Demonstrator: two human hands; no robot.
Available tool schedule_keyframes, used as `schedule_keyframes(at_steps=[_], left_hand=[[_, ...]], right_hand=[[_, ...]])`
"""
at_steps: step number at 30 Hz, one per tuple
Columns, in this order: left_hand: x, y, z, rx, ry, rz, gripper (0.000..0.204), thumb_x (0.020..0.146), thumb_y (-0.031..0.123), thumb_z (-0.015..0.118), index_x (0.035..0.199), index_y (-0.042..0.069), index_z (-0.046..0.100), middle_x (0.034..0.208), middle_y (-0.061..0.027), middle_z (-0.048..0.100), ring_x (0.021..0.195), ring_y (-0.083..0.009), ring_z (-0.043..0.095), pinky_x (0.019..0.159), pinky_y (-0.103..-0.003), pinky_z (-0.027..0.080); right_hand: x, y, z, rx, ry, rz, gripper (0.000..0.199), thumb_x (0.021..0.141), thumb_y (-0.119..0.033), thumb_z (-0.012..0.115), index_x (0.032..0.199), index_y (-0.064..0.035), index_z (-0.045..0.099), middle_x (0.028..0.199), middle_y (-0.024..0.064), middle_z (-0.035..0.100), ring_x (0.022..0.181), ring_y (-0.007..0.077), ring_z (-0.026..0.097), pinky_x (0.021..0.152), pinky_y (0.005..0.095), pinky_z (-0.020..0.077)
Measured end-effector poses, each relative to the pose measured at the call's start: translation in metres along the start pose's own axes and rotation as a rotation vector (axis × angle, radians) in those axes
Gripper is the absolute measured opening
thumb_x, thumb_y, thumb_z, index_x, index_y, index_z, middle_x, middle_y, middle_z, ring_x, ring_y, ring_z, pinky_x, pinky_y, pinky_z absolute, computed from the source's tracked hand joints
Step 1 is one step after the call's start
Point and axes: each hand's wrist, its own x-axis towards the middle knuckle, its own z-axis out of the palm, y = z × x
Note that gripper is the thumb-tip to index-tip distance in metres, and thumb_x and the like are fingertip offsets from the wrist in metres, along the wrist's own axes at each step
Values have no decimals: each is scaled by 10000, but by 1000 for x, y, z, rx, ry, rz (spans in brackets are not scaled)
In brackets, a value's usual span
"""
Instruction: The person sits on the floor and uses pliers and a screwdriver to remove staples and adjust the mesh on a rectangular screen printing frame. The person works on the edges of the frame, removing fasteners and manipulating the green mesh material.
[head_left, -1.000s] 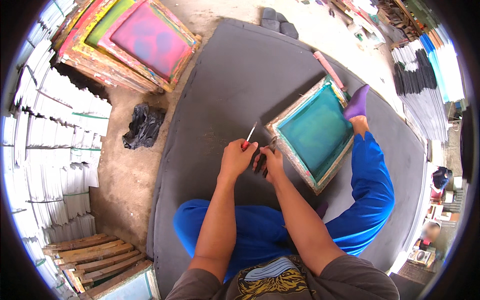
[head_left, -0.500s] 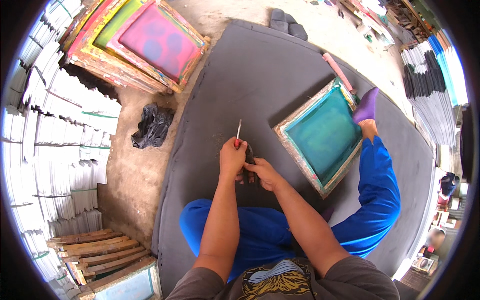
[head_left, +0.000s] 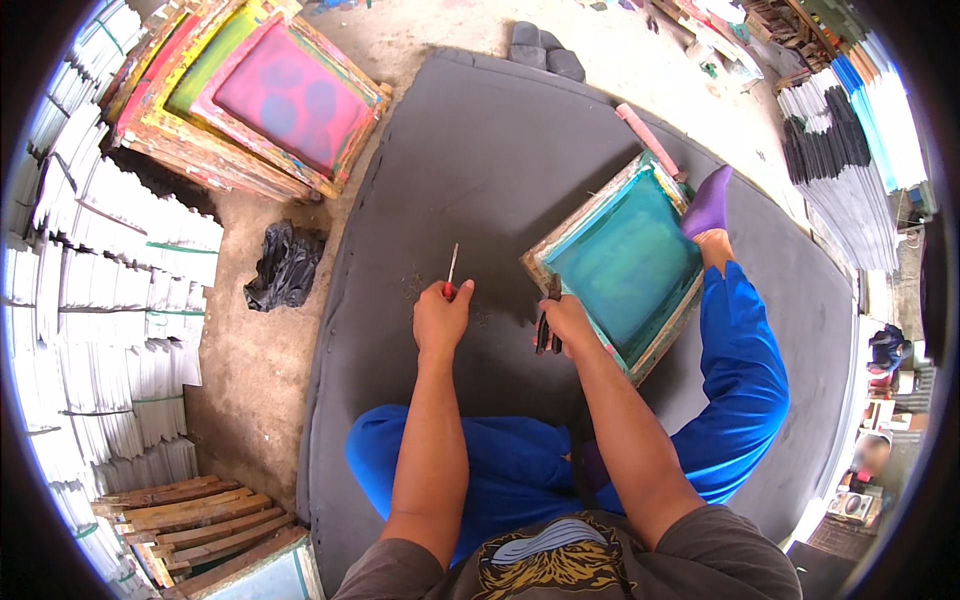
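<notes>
My left hand (head_left: 440,320) is closed around the red handle of a screwdriver (head_left: 455,262), its thin metal shaft pointing away from me. To the right, my right hand (head_left: 572,325) grips dark-handled pliers (head_left: 544,332) at the near left corner of a silk-screen frame (head_left: 575,222). Whether hand or pliers touch the wood I cannot tell. Teal mesh (head_left: 630,265) fills that frame, which lies at an angle on the dark mat (head_left: 480,150). Small dark bits (head_left: 412,285) are scattered on the mat beside the left hand.
My purple-socked foot (head_left: 708,203) rests against the screen's far right corner, near a pink roll (head_left: 648,138). Paint-stained screens (head_left: 290,100) and a black plastic bag (head_left: 285,265) are on the left floor. White stacks (head_left: 100,330) line the left side; sandals (head_left: 546,52) lie beyond the mat.
My hands were together and are now apart. The right has moved right with the pliers toward the screen frame; the left still holds the screwdriver. The whole view has shifted slightly.
</notes>
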Motion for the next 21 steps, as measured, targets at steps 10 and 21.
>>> schedule_keyframes(at_steps=[10,21], left_hand=[[0,0,0,-65,-52,6,457,898,471,737,830,24,670,802,-164,720,804,-376,706,755,-473,530],[1,-2,2,-177,-91,53,460,892,449,731,776,12,644,741,-169,690,745,-370,683,719,-470,512]], right_hand=[[14,-11,15,-299,175,-20,374,824,-85,526,1024,213,631,960,347,685,930,476,718,725,545,562],[1,-35,29,-136,228,93,339,842,-62,538,1060,168,659,1052,371,677,861,508,723,591,611,620]])
